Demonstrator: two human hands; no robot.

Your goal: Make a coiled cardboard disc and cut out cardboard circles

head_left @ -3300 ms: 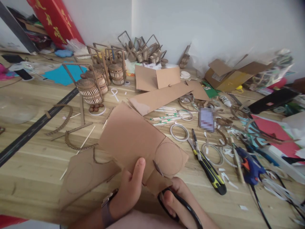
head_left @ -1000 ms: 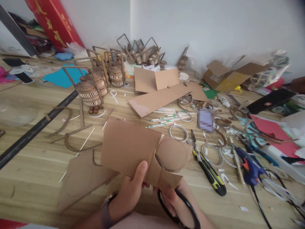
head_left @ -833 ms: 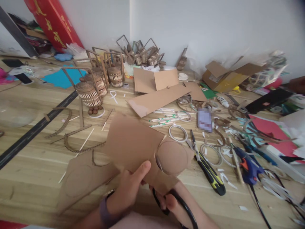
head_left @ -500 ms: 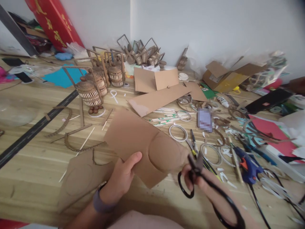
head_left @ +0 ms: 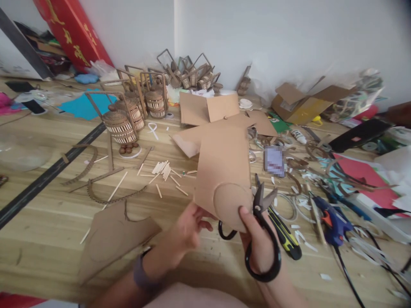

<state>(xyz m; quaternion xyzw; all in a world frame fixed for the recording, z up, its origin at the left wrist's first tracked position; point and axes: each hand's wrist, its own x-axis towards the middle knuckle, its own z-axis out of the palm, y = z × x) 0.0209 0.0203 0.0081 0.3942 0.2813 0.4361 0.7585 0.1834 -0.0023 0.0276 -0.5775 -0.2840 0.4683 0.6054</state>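
Note:
My right hand (head_left: 261,246) is closed through the handles of black scissors (head_left: 261,205) whose blades stand open. Its thumb presses on the lower edge of a brown cardboard piece (head_left: 223,164). That piece stands on end above the floor, with a circle (head_left: 231,202) outlined at its lower end and a cut running part of the way round it. My left hand (head_left: 188,229) is blurred and sits just below the piece's lower left corner. Its fingers are loosely apart and nothing shows in them.
On the wooden floor lie a cardboard offcut (head_left: 112,235), loose wooden sticks (head_left: 163,169), a yellow-black utility knife (head_left: 285,237), a blue glue gun (head_left: 332,220) and tape rings. Woven baskets (head_left: 120,124) stand at back left, a cardboard box (head_left: 305,105) at back right.
The cardboard piece has swung from lying flat and wide to standing on end. My right hand brought the scissors back to it and now pins it; my left hand's grip has loosened. Sticks underneath are uncovered.

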